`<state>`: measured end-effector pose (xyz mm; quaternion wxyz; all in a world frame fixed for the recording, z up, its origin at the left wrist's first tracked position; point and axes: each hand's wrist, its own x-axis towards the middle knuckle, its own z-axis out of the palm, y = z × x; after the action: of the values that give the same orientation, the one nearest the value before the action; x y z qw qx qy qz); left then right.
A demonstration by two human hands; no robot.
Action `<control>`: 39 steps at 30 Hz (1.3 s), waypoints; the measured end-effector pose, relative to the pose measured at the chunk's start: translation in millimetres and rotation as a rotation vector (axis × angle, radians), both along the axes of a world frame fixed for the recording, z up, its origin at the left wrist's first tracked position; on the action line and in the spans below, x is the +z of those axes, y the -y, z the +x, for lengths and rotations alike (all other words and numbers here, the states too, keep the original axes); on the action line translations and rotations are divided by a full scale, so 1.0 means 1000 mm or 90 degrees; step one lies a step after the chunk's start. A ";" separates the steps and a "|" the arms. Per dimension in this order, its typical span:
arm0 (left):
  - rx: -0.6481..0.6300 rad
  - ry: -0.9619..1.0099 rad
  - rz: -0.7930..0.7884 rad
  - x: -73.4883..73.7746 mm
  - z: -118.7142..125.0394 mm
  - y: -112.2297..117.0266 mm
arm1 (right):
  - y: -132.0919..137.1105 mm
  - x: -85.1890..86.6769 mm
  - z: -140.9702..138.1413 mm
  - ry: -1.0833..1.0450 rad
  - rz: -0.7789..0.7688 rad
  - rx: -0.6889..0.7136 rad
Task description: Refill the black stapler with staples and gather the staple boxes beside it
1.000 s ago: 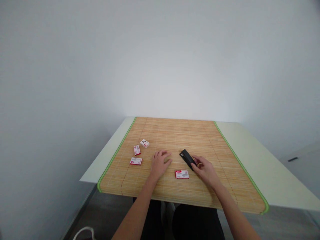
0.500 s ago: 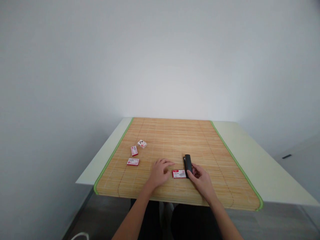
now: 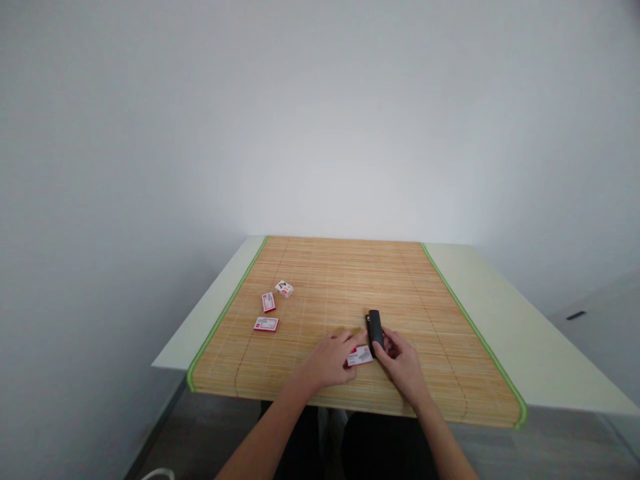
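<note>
My right hand (image 3: 404,368) is closed on a black stapler (image 3: 376,329), its thumb on the near end and its fingers along the right side. The stapler rests lengthwise on the bamboo mat, pointing away from me. Just left of it lies a small red and white staple box (image 3: 361,355), slightly turned. My left hand (image 3: 331,360) has its fingers over the box's far side and its thumb at the near side, covering the left end.
At the left of the mat (image 3: 345,267) lie a red and white box (image 3: 266,325), another like it (image 3: 269,302) and a small white box with a dark picture (image 3: 284,289). The mat has green edging on a white table (image 3: 460,287), which meets a wall.
My left hand has moved right and taken hold of the staple box, which has turned a little. My right hand stays on the stapler, which has shifted slightly left.
</note>
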<state>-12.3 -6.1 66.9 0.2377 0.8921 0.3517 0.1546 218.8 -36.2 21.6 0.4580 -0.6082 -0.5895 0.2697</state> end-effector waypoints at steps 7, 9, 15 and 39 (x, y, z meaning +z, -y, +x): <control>0.080 -0.038 0.003 -0.009 0.008 0.000 | 0.001 -0.001 0.000 0.000 0.005 -0.004; 0.189 -0.042 -0.011 -0.013 0.006 -0.002 | 0.001 -0.001 -0.001 0.003 0.002 -0.006; 0.186 -0.005 -0.103 -0.008 -0.028 -0.016 | 0.001 -0.001 -0.001 0.017 0.004 -0.008; 0.156 0.080 -0.010 -0.024 -0.010 -0.021 | -0.004 -0.005 -0.017 -0.032 -0.010 0.084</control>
<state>-22.5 14.8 42.6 0.2454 0.8291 0.4436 0.2356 201.5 -31.7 16.5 0.4489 -0.5646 -0.6147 0.3193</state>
